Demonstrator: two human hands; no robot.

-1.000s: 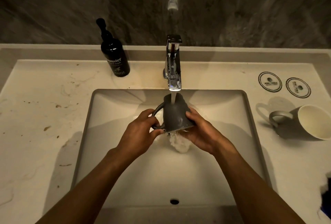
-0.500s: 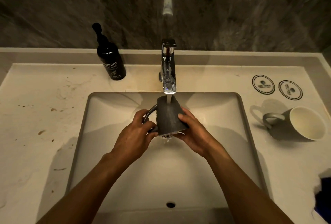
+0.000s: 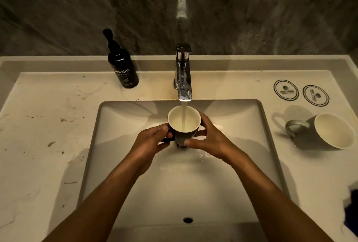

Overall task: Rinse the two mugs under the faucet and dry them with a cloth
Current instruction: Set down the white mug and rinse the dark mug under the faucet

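Observation:
A dark grey mug [image 3: 175, 119] with a cream inside stands upright over the sink [image 3: 116, 145], right under the chrome faucet [image 3: 183, 73]. Water streams from the spout into the mug. My left hand [image 3: 150, 143] grips its handle on the left side. My right hand [image 3: 210, 138] wraps the mug's right side and lower wall. A second grey mug [image 3: 325, 131] lies on its side on the counter to the right, mouth facing me, handle to the left. A dark blue cloth [image 3: 351, 210] peeks in at the right edge, mostly cut off.
A black hand-wash pump bottle [image 3: 121, 65] stands on the counter left of the faucet. Two round printed coasters [image 3: 301, 92] lie at the back right. The counter left of the basin [image 3: 38, 135] is stained and speckled. A dark stone wall rises behind.
The mug was upside down with water running over its base and spilling below. Both hands have turned it mouth-up, and the stream now falls inside it.

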